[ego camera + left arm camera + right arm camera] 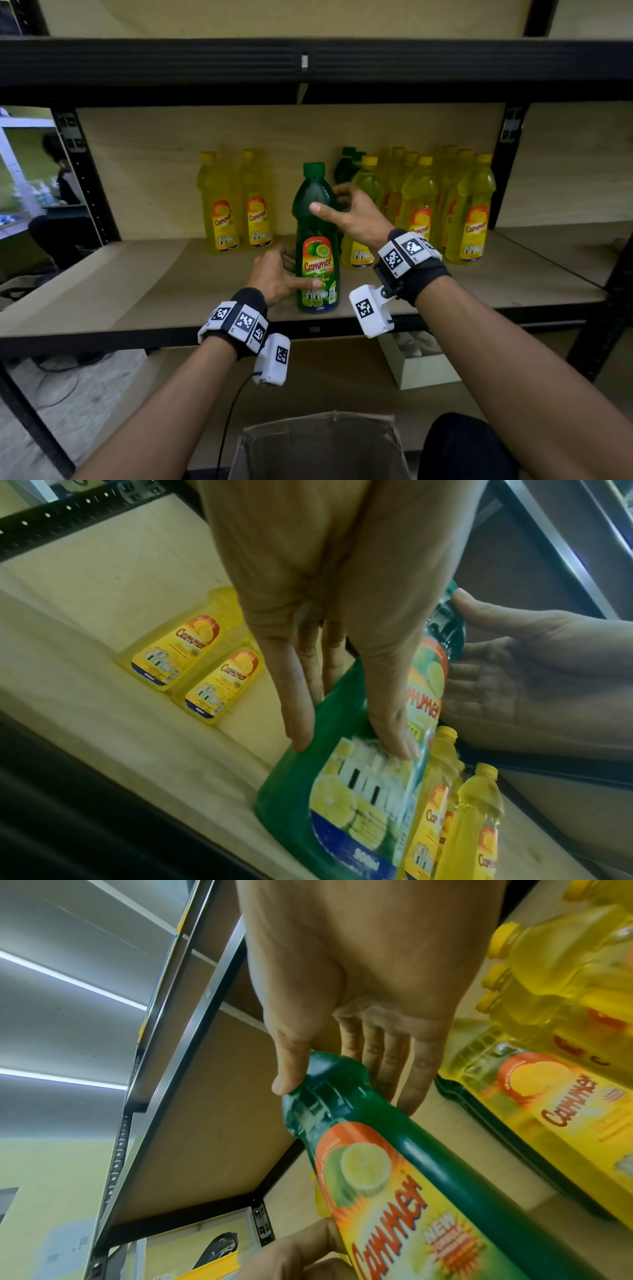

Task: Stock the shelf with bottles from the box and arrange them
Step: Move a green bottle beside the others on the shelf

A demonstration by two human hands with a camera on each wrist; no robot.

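Note:
A green Cammer lime bottle (317, 240) stands upright near the front edge of the wooden shelf (137, 291). My left hand (291, 270) holds its lower part, thumb on the label and fingers round the back. My right hand (339, 207) holds the shoulder below the green cap, thumb in front, fingers behind. The left wrist view shows my left hand (342, 723) on the green bottle (301, 791) with my right hand (514, 669) higher up. In the right wrist view my right hand (342, 1069) wraps the green bottle (428, 1150) at its shoulder.
Two yellow bottles (236, 205) stand at the back left. Several yellow bottles (445, 205) crowd the right, with dark green bottles (347, 168) behind them. An open cardboard box (322, 445) sits below. The upper shelf beam (308, 61) hangs overhead. A white box (421, 363) lies on the lower level.

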